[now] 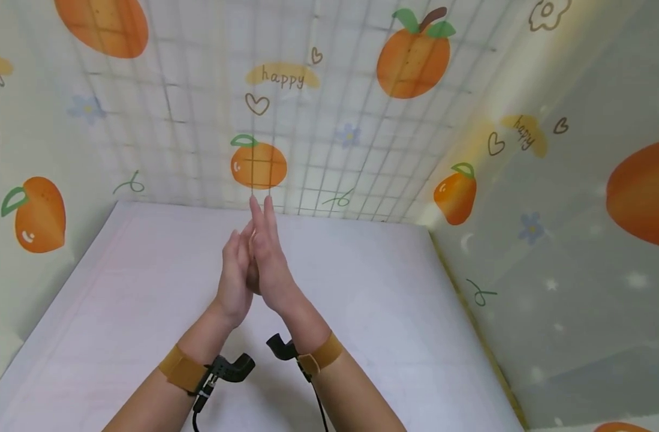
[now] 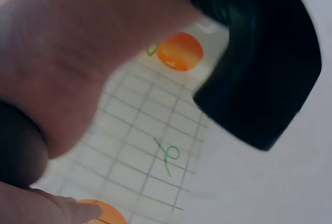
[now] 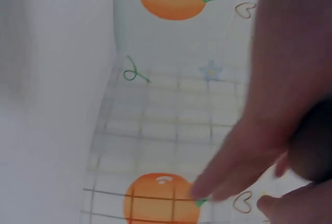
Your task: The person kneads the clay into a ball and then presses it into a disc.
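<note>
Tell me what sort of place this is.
Probably a small makeshift recording booth: a flat white tabletop, pale sheeting printed with orange fruit on three sides, and small black angular wrist-worn cameras.

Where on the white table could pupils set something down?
White table: bare patches lie between the left hand and left wall, and between the right hand and right wall. Crowded: the centre, where both hands hold a dark round object, with wrist cameras nearer the viewer.
</note>
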{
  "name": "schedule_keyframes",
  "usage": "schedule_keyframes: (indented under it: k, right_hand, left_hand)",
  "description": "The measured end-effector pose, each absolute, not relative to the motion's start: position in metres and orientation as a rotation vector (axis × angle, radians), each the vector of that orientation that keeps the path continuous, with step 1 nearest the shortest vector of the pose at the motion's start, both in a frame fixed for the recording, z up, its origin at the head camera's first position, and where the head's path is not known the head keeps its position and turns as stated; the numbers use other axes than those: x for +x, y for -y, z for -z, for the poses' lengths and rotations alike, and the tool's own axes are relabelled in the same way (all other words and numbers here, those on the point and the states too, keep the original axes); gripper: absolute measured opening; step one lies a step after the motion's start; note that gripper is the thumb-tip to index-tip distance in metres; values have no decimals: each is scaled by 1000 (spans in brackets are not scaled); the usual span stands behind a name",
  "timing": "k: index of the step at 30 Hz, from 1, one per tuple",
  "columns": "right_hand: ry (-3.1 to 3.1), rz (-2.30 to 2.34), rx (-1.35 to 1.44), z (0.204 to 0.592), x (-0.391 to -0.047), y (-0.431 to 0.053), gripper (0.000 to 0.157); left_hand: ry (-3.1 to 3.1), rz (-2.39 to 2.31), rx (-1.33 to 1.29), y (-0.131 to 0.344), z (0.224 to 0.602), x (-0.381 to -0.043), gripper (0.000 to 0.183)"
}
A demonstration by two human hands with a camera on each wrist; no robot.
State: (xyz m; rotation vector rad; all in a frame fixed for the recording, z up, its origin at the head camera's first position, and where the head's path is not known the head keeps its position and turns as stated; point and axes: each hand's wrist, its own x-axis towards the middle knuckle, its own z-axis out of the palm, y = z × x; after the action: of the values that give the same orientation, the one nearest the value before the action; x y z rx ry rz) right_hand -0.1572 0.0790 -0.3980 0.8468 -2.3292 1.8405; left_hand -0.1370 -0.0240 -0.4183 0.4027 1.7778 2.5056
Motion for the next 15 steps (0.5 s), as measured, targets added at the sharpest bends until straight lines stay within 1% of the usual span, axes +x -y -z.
schedule_keyframes:
  k: [5,9,13,15]
  right_hand:
    - [2317,-1919,804,411,-166,-79,86]
    - [2332,-1971,832,418,-157,-77,86]
    - [2315,-1976,913,411,-145,-76,86]
    - [2292,-1932,958,404,-143,-76,89]
  left_hand:
    - [-1875,-2473,416,29,412,-136,84]
    - [-1869,-2528,409,36,409,-142,85]
    - [-1790,-2585,416,38,411,-148,83]
    - [-1743,-2592,438,36,413,-149,80]
